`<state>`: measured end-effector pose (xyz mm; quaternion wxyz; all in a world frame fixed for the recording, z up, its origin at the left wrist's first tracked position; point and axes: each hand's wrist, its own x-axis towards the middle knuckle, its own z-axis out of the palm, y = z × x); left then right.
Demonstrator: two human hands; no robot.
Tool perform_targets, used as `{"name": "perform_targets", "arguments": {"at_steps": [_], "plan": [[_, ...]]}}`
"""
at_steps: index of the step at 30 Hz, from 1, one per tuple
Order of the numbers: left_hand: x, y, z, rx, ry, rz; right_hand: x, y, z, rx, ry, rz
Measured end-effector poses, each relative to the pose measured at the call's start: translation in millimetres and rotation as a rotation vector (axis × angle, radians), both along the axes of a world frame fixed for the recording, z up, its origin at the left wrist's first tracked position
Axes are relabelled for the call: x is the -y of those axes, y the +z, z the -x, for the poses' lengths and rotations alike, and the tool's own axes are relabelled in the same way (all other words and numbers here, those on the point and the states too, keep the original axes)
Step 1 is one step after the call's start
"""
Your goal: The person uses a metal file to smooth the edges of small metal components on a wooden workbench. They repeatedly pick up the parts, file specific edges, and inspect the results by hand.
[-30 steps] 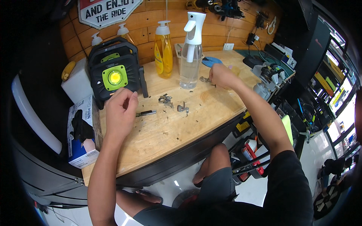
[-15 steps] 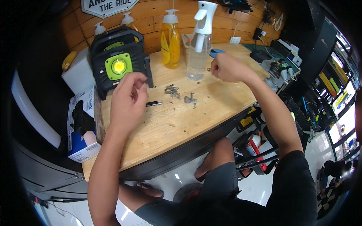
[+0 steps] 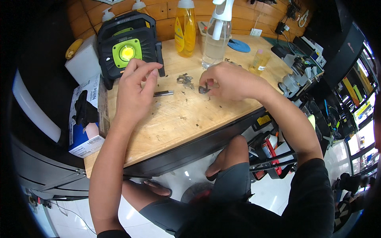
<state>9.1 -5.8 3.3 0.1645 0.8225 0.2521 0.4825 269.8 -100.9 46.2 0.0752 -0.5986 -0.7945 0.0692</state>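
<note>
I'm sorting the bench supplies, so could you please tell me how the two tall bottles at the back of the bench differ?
The yellow bottle holds yellow liquid; the spray bottle is clear with colourless contents. The yellow bottle has a white pump top, the spray bottle a white trigger head. The yellow bottle stands nearer the work light, the spray bottle nearer the right hand. Both stand upright on the wooden bench.

The scene is brightly and evenly lit from overhead, and the pale wooden surface (image 3: 186,119) shows only soft, short shadows under the arms. A black work lamp with a lime-green face (image 3: 129,47) glows at its centre. Glare spots lie on the glossy white floor (image 3: 131,210). Fisheye bending curves the edges, and a black vignette rings the sharp centre.
</note>
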Motion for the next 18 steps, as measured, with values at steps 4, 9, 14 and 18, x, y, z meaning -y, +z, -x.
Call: {"name": "perform_targets", "arguments": {"at_steps": [4, 9, 14, 18], "plan": [[-1, -2, -1, -0.010, -0.024, 0.015, -8, -10, -13, -0.067, 0.023, 0.021], [-2, -3, 0, -0.033, -0.011, 0.032, -3, -15, -4, -0.154, -0.015, 0.060], [-1, -3, 0, -0.059, -0.014, 0.060, 2, -22, -5, -0.402, -0.029, 0.129], [2, -3, -2, -0.085, -0.060, 0.079, 0, -25, -12, -0.437, -0.005, 0.213]]}}
